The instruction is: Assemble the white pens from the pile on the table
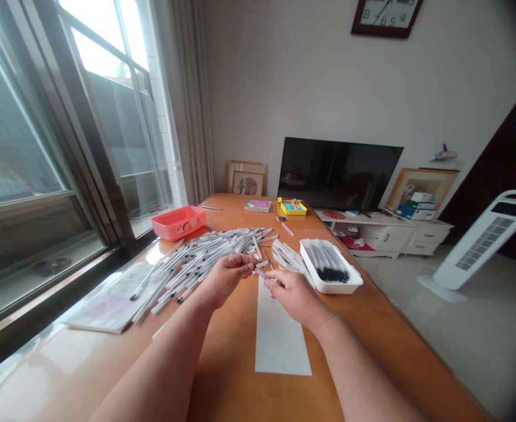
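My left hand (226, 275) and my right hand (294, 295) meet over the orange table (223, 363), both pinched on a thin white pen (261, 271) held between them. Behind the left hand lies a big heap of white pens (205, 253) spread across the table. To the right of my right hand stands a white tray (350, 286) filled with pens with dark tips. A smaller fan of pens (287, 257) lies just left of that tray. A white paper strip (279, 334) lies under my hands.
A pink tray (179, 222) sits at the back left by the window. Papers (115, 300) lie on the left edge. A colourful book (258, 206) and a yellow box (293, 207) rest at the far end. A television (338, 173) and a white fan (482, 243) stand beyond.
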`<state>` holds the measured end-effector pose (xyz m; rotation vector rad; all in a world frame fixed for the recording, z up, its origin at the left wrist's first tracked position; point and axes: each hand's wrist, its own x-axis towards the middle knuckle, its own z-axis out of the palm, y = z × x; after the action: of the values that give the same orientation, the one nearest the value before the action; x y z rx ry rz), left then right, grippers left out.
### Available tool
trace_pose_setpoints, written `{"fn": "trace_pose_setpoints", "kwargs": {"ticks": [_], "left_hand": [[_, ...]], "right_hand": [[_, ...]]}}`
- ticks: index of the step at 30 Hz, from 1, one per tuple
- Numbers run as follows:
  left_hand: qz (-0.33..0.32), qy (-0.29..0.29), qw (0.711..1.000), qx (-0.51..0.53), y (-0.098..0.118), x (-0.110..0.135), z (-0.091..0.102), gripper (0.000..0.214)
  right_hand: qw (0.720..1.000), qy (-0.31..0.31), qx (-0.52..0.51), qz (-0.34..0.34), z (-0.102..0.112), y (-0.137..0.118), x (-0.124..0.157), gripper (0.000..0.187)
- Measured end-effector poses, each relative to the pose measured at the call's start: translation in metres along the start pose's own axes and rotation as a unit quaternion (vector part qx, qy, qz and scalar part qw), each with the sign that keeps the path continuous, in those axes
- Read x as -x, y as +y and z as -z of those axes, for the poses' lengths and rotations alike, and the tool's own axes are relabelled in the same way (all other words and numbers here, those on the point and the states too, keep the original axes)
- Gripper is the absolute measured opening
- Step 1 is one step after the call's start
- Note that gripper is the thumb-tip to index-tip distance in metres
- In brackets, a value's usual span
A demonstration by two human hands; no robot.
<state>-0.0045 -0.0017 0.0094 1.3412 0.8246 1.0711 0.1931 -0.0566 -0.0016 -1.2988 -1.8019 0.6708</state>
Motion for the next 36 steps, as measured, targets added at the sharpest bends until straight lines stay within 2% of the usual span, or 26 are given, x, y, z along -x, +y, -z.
{"fn": "trace_pose_setpoints", "kwargs": {"ticks": [5, 12, 17, 21, 26, 32, 36], "left_hand": [[0.004, 0.007, 1.000, 0.004, 0.000, 0.001, -0.004, 0.032], [0.027, 0.018, 0.998, 0.060, -0.001, 0.002, -0.005, 0.034], [0.009, 0.023, 0.997, 0.070, 0.003, 0.003, -0.008, 0.031], [-0.008, 0.049, 0.996, 0.069, 0.004, 0.003, -0.011, 0.030], [-0.013, 0.052, 0.994, 0.095, 0.005, 0.002, -0.012, 0.039], [-0.011, 0.055, 0.993, 0.101, 0.005, 0.002, -0.014, 0.043], [-0.010, 0.062, 0.994, 0.084, 0.004, 0.002, -0.012, 0.036]], "right_hand": [[1.000, 0.004, 0.019, 0.009, -0.001, -0.001, 0.000, 0.030], [1.000, 0.002, 0.006, 0.011, -0.003, -0.002, 0.000, 0.029], [1.000, 0.004, 0.003, 0.007, -0.005, -0.003, -0.001, 0.032], [1.000, 0.005, 0.010, 0.015, -0.005, -0.004, 0.000, 0.029], [1.000, 0.002, 0.016, 0.023, -0.006, -0.005, 0.000, 0.026], [1.000, -0.006, -0.023, 0.014, -0.007, -0.007, 0.000, 0.026], [1.000, 0.005, -0.021, 0.021, -0.006, -0.009, 0.000, 0.027]]}}
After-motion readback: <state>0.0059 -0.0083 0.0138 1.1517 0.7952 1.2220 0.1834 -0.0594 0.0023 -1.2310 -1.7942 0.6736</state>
